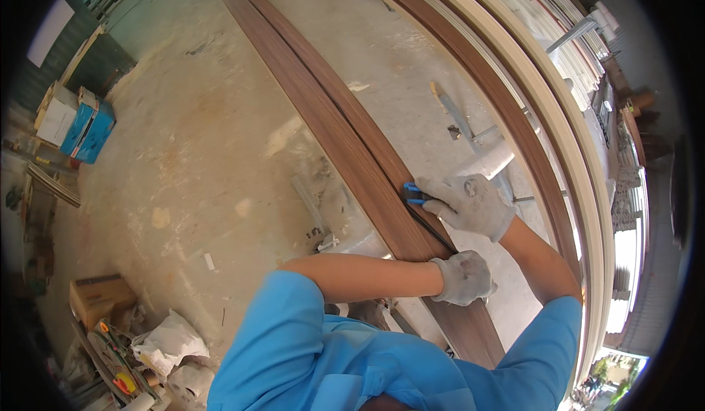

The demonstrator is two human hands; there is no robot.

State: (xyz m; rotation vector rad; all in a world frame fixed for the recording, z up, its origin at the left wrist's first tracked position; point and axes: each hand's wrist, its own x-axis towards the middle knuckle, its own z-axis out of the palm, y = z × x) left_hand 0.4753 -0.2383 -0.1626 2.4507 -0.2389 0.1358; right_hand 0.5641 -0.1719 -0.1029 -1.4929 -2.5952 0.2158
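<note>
Long cream strips bound right; grey concrete floor stretches left of brown wood-grain board. Grey-gloved right hand pinches blue-and-black tool; grey-gloved left hand curled, hold unclear.

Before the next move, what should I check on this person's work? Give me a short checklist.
1. Blue tool held in the right hand: ok.
2. Both hands gloved: ok, in grey gloves.
3. Left hand gripping the black strip: cannot tell; it is curled where the strip disappears from view, with its fingers hidden.
4. Tool's working end clear to see: not ok; only part of the tool shows.
5. Brown wood-grain piece steadily supported: cannot tell; its underside is hidden.
</note>
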